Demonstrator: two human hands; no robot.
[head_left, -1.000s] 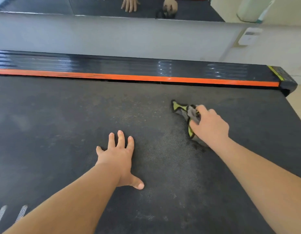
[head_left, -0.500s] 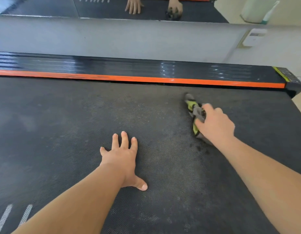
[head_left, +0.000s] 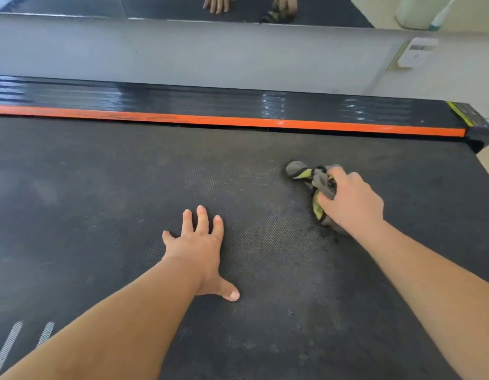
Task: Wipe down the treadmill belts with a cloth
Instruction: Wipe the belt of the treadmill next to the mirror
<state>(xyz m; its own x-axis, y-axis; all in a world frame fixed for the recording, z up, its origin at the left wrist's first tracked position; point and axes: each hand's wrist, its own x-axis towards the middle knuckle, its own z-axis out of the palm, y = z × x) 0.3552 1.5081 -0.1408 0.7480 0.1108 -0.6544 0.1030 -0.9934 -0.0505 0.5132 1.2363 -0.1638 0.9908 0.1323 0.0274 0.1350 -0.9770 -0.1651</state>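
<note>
Right hand [head_left: 350, 204] grips a bunched grey-and-yellow cloth [head_left: 312, 182] against the treadmill belt [head_left: 101, 201]. Left hand [head_left: 199, 248] lies flat on the belt, fingers spread, grasping nothing.

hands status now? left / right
Left hand: open, flat on the black textured treadmill belt.
Right hand: grips the bunched grey and yellow-green cloth.

Dark textured treadmill belt [head_left: 73, 215]: open left of the flat left hand [head_left: 199, 250] and between it and the right hand [head_left: 350, 204] gripping a grey-yellow cloth [head_left: 301, 172]. Orange-striped black rail [head_left: 238, 123] bounds the far edge.
</note>
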